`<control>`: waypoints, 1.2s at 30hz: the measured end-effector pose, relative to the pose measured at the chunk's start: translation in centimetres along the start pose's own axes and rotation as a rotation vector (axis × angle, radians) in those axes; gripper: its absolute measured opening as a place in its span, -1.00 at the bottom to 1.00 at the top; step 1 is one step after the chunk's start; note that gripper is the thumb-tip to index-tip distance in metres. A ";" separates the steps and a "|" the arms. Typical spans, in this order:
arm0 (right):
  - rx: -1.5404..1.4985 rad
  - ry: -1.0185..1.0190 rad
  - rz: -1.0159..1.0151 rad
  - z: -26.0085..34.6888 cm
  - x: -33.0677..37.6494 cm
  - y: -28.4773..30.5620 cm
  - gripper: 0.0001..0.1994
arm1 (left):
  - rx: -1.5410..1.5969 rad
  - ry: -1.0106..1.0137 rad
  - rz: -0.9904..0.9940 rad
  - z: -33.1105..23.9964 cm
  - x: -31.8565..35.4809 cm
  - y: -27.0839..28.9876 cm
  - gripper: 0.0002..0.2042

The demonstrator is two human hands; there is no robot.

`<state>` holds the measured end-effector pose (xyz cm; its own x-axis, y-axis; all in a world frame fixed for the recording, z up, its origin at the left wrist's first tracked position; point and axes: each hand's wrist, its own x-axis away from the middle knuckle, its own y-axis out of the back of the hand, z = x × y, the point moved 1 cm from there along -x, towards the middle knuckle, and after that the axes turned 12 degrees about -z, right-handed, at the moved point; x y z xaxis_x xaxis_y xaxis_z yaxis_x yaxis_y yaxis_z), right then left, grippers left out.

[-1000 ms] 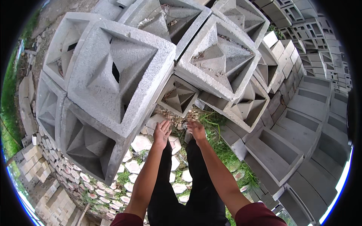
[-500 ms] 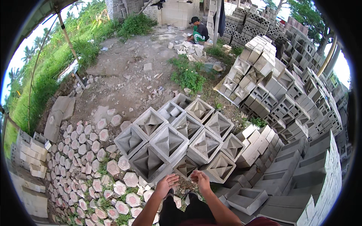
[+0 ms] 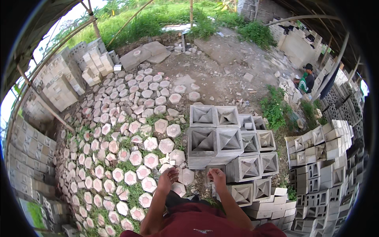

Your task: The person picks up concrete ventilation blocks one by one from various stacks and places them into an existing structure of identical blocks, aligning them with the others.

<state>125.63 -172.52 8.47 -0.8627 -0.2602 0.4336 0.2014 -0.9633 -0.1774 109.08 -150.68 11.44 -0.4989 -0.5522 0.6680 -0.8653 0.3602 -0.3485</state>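
My left hand (image 3: 167, 179) is held out in front of my body above the hexagonal pavers, fingers a little bent and apart, with nothing in it. My right hand (image 3: 217, 177) hangs in the air at the near side of the stacked concrete blocks, its fingers loosely curled, also holding nothing that I can see. Closest to both hands is a group of square grey decorative blocks (image 3: 203, 140) with recessed pyramid-like faces. A lighter decorative block (image 3: 249, 167) sits farther right in the same stack. Neither hand visibly touches a block.
Hexagonal pavers (image 3: 118, 174) with pinkish centres cover the ground at left, grass between them. More blocks stand along the left (image 3: 29, 152) and right (image 3: 318, 183). Another person (image 3: 306, 79) sits low at the far right beside rubble. A slanting pole (image 3: 45, 100) crosses at left.
My view has swung to the left, so the block stack and the other person now appear farther right. Both hands remain in front of me, without a block.
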 end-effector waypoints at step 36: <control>0.736 -0.389 1.294 -23.1 19.2 -66.5 -0.79 | 0.892 -0.517 -0.922 -18.2 7.3 47.9 -0.68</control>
<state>84.97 -111.92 8.18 0.2243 -0.8053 0.5489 0.9715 0.1404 -0.1910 64.86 -123.71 11.58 0.4735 -0.6096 0.6358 -0.5289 -0.7740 -0.3482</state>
